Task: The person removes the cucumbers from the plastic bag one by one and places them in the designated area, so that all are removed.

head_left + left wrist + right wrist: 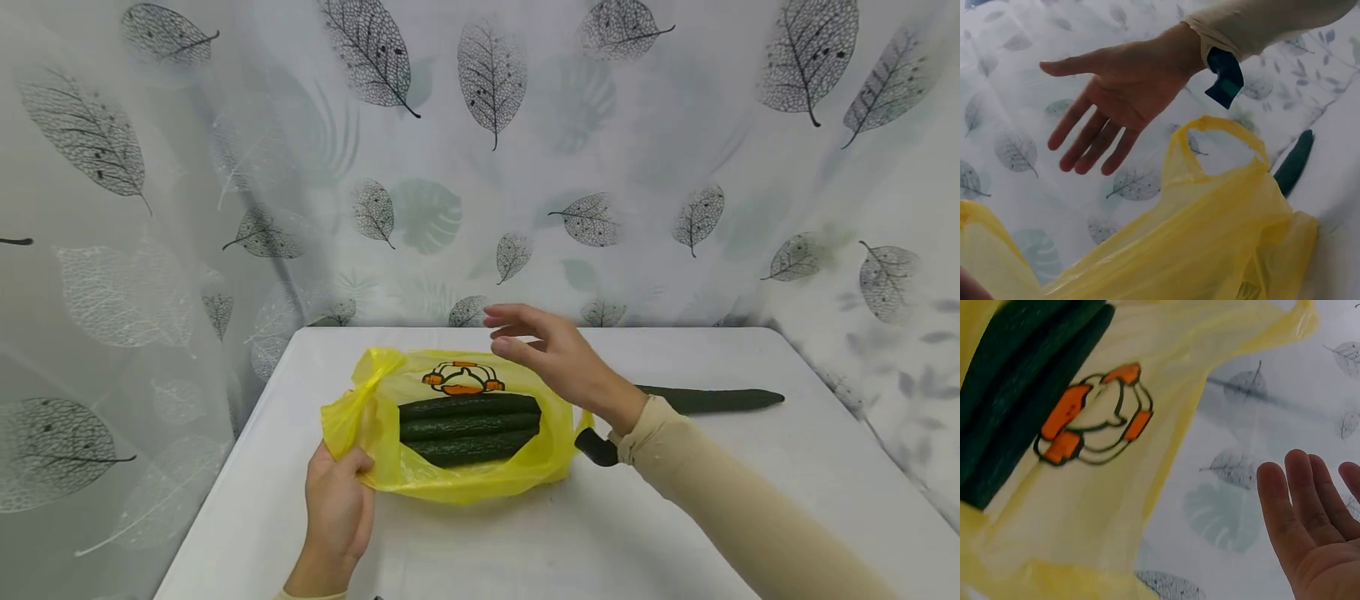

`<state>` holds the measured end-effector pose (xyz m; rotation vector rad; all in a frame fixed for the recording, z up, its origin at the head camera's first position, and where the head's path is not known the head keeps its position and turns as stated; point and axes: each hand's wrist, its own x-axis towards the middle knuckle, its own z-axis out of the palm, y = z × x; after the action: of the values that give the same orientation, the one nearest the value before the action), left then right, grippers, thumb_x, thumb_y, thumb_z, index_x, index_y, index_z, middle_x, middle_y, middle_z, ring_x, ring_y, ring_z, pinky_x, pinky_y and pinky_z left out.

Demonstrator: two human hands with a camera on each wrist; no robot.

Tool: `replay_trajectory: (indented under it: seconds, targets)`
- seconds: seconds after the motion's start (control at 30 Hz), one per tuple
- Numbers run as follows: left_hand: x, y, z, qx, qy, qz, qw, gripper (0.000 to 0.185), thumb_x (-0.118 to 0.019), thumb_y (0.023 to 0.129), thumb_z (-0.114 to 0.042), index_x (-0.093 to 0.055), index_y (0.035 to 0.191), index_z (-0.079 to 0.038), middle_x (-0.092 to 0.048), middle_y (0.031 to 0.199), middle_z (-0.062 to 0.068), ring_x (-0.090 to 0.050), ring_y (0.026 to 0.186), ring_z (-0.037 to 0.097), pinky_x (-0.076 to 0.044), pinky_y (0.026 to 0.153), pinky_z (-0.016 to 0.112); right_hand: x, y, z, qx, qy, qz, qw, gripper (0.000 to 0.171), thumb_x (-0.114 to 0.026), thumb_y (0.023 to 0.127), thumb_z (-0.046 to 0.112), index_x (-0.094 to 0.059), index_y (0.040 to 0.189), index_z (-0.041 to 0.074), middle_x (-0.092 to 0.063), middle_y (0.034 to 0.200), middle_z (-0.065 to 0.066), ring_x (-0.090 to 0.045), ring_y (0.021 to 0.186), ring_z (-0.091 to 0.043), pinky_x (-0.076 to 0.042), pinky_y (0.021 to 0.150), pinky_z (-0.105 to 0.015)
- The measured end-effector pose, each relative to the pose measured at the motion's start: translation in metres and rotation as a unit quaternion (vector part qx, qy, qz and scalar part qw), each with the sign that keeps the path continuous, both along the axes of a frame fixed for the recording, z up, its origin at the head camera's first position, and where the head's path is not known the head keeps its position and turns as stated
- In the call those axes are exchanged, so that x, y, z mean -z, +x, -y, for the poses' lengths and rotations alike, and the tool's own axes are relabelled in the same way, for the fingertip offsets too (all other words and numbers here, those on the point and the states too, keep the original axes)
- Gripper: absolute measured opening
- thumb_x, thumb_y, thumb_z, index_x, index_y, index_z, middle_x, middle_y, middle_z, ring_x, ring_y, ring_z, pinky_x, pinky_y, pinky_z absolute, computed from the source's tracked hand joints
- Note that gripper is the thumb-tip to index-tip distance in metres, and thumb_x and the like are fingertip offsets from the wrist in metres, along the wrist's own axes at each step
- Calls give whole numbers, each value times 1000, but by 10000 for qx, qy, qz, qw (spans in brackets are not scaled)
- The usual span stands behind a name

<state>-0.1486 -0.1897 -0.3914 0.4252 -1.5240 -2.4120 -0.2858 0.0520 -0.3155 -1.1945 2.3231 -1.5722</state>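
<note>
A yellow plastic bag (480, 492) lies on the table with its mouth spread open. Inside it, dark green cucumbers (468, 427) lie side by side. My left hand (337, 500) grips the bag's bunched left side, thumb over the plastic. Above the bag's right part, my right hand (558, 354) hangs in the air with nothing in it; its fingers are extended and spread in the left wrist view. Another cucumber (731, 401) rests on the table to the right, partly hidden behind my right wrist. In the right wrist view the bag's orange-and-black print (1091, 419) shows beside the cucumbers.
The white table (637, 533) reaches back to a curtain (465, 167) printed with leaves, which also runs along both sides. A black band (596, 448) is on my right wrist. The bag's right handle loop (1210, 125) stands up in the left wrist view.
</note>
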Motion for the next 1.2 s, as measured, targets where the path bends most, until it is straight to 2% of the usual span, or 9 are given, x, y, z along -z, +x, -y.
replay_trajectory:
  seconds: [0.07,0.2,0.33,0.47,0.67,0.83,1.03,1.2]
  targets:
    - [1,0,-1,-10,4,47,10000,69,-28,77,12,-15,143,-5,-24,141,0,-26,129,17,-29,105,29,1,3,11,-273,-376,433,9980,43,-51,92,34,-46,133,22,-52,126,1,-51,112,-16,-45,91,-35]
    - [1,0,-2,17,8,144,9999,70,-29,77,11,-16,143,-6,-25,141,0,-26,129,16,-28,105,29,7,7,31,-662,-895,1124,9874,42,-51,93,32,-50,130,14,-54,124,-8,-54,109,-21,-48,87,-36]
    - [2,0,-4,71,-1,150,9999,70,-29,76,11,-16,143,-6,-26,141,0,-27,129,16,-28,105,28,19,10,46,-747,-1010,1639,9785,42,-54,91,33,-53,126,10,-57,119,-9,-56,106,-24,-50,84,-37]
    - [3,0,-4,85,-25,141,9999,69,-29,77,11,-18,142,-6,-27,140,0,-28,128,16,-29,104,29,38,13,54,-526,-842,2023,9743,38,-61,86,33,-60,117,10,-62,111,-6,-58,101,-21,-50,83,-39]
    - [4,0,-4,104,-14,109,9999,68,-28,76,11,-18,141,-5,-27,139,1,-28,128,17,-28,105,30,72,12,62,-169,-166,2137,9766,36,-68,79,36,-65,110,18,-64,108,2,-60,97,-15,-50,81,-34]
    - [4,1,-3,125,17,104,9999,69,-28,76,12,-17,142,-6,-26,139,-1,-27,128,16,-27,105,29,96,8,66,-2,393,2104,9768,40,-74,73,36,-67,109,19,-66,103,1,-61,92,-12,-50,80,-30]
    - [3,1,-4,124,25,90,9999,70,-28,76,12,-16,143,-6,-25,140,-3,-27,128,15,-27,105,29,109,6,65,118,1118,1935,9746,47,-78,69,32,-66,111,14,-66,104,-4,-60,91,-13,-50,77,-27]
    - [3,1,-3,48,91,6,9999,70,-28,76,13,-17,143,-5,-25,141,-2,-28,128,16,-27,105,29,114,4,64,128,1340,1927,9720,49,-79,68,29,-66,112,10,-65,105,-5,-59,94,-17,-50,79,-29]
